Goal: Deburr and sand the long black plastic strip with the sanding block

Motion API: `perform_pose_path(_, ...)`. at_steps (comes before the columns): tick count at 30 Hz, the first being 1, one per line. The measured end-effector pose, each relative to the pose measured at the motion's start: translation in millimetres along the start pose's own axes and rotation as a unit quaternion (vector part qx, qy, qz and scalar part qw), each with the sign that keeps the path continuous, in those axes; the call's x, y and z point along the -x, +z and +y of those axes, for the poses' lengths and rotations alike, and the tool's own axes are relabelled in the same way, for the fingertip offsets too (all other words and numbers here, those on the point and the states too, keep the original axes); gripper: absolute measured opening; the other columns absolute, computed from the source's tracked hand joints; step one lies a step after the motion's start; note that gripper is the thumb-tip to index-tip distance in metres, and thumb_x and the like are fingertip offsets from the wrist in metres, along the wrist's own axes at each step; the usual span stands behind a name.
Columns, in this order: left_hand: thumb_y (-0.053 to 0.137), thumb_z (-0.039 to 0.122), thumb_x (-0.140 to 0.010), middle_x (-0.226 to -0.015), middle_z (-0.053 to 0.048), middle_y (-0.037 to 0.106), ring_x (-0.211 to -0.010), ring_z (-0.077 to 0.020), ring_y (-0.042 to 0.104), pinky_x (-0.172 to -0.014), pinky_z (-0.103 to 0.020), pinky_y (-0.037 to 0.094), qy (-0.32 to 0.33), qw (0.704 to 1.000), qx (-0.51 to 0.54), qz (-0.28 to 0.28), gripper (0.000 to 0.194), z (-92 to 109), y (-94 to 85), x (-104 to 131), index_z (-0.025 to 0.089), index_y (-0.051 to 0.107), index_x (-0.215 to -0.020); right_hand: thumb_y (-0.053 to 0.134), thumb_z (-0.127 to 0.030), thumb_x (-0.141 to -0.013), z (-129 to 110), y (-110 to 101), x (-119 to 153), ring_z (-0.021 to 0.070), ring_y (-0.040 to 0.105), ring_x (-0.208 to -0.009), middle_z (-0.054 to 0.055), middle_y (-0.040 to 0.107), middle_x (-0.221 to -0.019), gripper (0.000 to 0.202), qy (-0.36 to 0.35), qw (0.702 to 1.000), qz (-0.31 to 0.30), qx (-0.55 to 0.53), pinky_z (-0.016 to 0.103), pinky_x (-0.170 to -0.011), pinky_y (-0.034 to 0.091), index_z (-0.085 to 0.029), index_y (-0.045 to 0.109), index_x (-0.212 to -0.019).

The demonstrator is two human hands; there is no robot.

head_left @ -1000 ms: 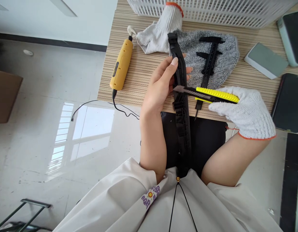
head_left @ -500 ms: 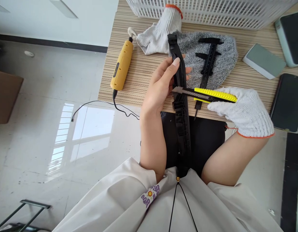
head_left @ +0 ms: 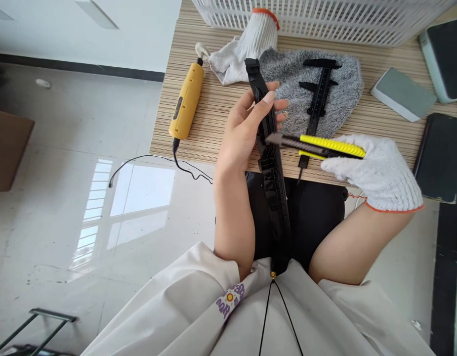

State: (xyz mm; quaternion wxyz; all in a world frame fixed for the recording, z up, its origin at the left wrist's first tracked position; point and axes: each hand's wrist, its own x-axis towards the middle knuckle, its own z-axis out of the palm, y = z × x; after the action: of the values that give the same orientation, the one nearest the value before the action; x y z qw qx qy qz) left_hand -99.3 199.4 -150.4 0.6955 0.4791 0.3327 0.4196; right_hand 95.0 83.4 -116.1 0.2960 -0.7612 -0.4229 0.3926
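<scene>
My bare left hand (head_left: 252, 118) is closed around a long black plastic part (head_left: 273, 183), thumb on top and fingertips showing past its right side. The part slants from above the tabletop down toward my lap. In a white knitted glove, my right hand (head_left: 380, 170) grips a yellow utility knife (head_left: 332, 146). Its blade is extended and points left, over the middle of the black part; whether it touches cannot be made out. Beyond the knife, a black caliper (head_left: 319, 94) lies on a grey knitted cloth or glove (head_left: 347, 89).
A yellow rotary tool (head_left: 187, 101) with a cord lies at the table's left edge, near a white glove (head_left: 235, 59). A white slatted basket (head_left: 324, 22) stands at the back. On the right are a grey-green block (head_left: 405, 94) and a dark phone (head_left: 439, 155).
The black part's upper end has swung left and slightly down in my left hand. My right hand with the knife has shifted slightly right.
</scene>
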Motion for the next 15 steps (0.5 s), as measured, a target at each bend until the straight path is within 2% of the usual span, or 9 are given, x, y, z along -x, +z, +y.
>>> perform_pose_path(4, 0.055, 0.041, -0.096, -0.104, -0.001, 0.071, -0.102, -0.0209, 0.066, -0.097, -0.037, 0.051, 0.005, 1.000, -0.006, 0.000, 0.026, -1.7, -1.2, -1.0, 0.026, 0.065, -0.115, 0.083, -0.039, -0.066, -0.4, -0.6, 0.9, 0.0078, 0.049, -0.041, -0.004, 0.060, -0.055, 0.037, 0.009, 0.999, -0.032, 0.002, 0.016, -0.032, 0.038, -0.021, 0.075, -0.097)
perform_pose_path(8, 0.048, 0.046, -0.098, -0.109, -0.002, 0.072, -0.120, -0.0257, 0.059, -0.104, -0.038, 0.046, -0.038, 0.999, -0.016, 0.018, 0.032, -1.3, -0.8, -1.9, 0.029, 0.064, -0.118, 0.083, -0.033, -0.066, -2.3, 3.1, 0.2, 0.0066, 0.048, -0.041, -0.005, 0.058, -0.051, 0.033, 0.004, 0.999, 0.040, -0.005, 0.014, -0.033, 0.037, -0.020, 0.076, -0.096)
perform_pose_path(11, 0.045, 0.047, -0.098, -0.109, -0.002, 0.072, -0.115, -0.0258, 0.061, -0.102, -0.039, 0.048, -0.034, 0.999, -0.014, 0.013, 0.033, -1.8, -1.5, -2.6, 0.028, 0.065, -0.117, 0.083, -0.036, -0.066, -2.5, 5.1, -0.7, 0.0062, 0.046, -0.038, -0.005, 0.058, -0.051, 0.033, -0.009, 1.000, -0.002, 0.008, 0.014, -0.031, 0.035, -0.021, 0.076, -0.095)
perform_pose_path(15, 0.044, 0.049, -0.098, -0.107, -0.001, 0.074, -0.112, -0.0253, 0.063, -0.101, -0.039, 0.049, -0.025, 1.000, -0.013, 0.005, 0.034, -3.8, -4.0, -2.8, 0.030, 0.066, -0.116, 0.082, -0.029, -0.067, -1.8, 5.7, -2.2, 0.0059, 0.048, -0.041, -0.006, 0.056, -0.049, 0.029, -0.016, 0.998, 0.055, -0.017, 0.013, -0.033, 0.037, -0.020, 0.076, -0.093)
